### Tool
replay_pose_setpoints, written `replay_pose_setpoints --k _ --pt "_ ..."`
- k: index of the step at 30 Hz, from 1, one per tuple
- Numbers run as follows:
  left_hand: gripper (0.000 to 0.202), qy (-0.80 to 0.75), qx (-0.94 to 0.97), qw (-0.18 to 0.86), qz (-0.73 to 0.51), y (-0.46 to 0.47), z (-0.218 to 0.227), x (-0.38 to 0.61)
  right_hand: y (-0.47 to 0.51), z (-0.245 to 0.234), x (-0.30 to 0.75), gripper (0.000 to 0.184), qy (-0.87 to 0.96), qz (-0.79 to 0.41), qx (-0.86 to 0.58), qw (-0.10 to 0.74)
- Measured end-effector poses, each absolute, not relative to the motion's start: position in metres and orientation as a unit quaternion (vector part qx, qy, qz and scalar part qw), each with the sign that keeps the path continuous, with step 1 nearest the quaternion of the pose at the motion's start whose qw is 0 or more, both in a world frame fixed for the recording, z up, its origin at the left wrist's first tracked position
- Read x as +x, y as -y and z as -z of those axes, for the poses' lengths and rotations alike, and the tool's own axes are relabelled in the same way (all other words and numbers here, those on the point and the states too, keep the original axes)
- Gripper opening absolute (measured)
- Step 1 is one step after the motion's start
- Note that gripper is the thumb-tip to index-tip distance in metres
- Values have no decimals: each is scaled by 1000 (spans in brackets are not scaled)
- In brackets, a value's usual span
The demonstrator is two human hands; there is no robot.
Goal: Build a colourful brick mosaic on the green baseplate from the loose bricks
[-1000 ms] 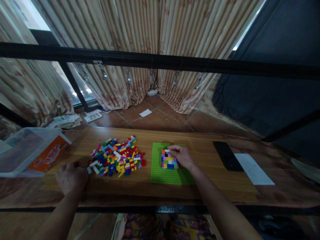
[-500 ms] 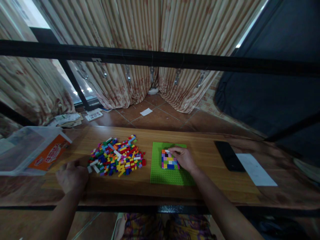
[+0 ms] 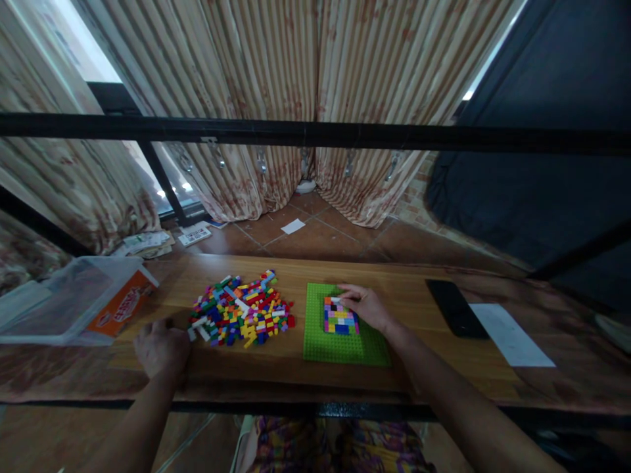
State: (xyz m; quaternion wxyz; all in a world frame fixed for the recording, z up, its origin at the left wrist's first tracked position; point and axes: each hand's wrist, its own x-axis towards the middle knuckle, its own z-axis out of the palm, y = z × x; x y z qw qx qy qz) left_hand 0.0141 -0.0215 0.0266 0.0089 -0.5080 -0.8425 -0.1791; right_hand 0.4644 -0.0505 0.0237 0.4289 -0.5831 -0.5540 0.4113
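My right hand (image 3: 365,306) is over the top right of a patch of coloured bricks (image 3: 340,318), its thumb and fingers drawn together. Whatever lies between the fingertips is too small to make out. The patch, with white, orange, pink, yellow, black and blue bricks, sits on a green baseplate (image 3: 320,348). My left hand (image 3: 161,347) rests on the table, fingers curled under, so their grasp is hidden. Just right of it lies a loose pile of multicoloured bricks (image 3: 241,312), with white ones nearest the hand.
A clear plastic box (image 3: 73,335) with an orange label stands at the left. Right of the baseplate lie a black phone (image 3: 456,309) and a white paper sheet (image 3: 513,335) on the wooden board (image 3: 409,289). A black bar (image 3: 315,131) crosses beyond the table.
The whole view has shifted slightly, so the table things appear further right. My right fingers have risen slightly relative to the brick patch. My left hand stays beside the pile.
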Motion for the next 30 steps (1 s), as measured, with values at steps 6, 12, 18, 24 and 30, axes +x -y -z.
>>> replay_pose_setpoints --k 6,12,18,24,30 --pt "42 834 -521 26 179 21 -22 11 54 -41 481 47 390 -367 -580 614" --pt "37 834 -513 31 200 20 -15 8 112 -42 441 37 352 -296 -625 631" --pt "34 831 -506 38 228 24 -10 10 168 -34 339 23 550 -353 -603 457" --pt "34 827 -502 49 248 24 -3 9 153 -25 310 22 628 -329 -578 404" --pt "34 823 -510 51 245 24 -3 9 140 -19 307 23 648 -273 -586 402"
